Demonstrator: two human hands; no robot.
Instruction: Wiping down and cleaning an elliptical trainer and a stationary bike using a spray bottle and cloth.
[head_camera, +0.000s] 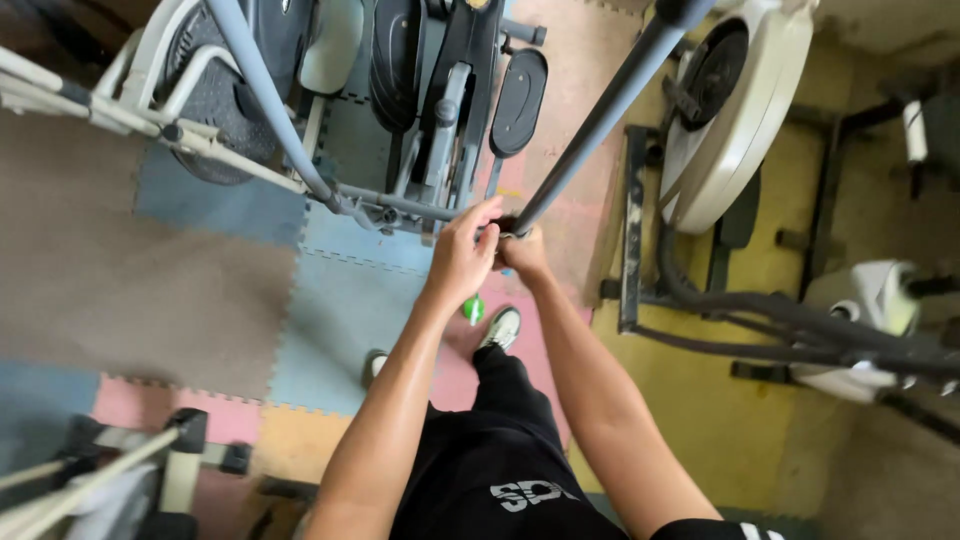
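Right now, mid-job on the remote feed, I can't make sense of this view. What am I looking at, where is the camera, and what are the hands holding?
The single picture comes from a camera worn on the person's head, looking straight down past their arms and black shorts to the floor. Both hands meet at the lower end of a dark grey bar of an exercise machine: the left hand curls around the joint, the right hand grips just beside it. Whether a tool is held there is hidden. Below lie coloured foam floor mats, white shoes and a small green object. Another white machine stands to the right.
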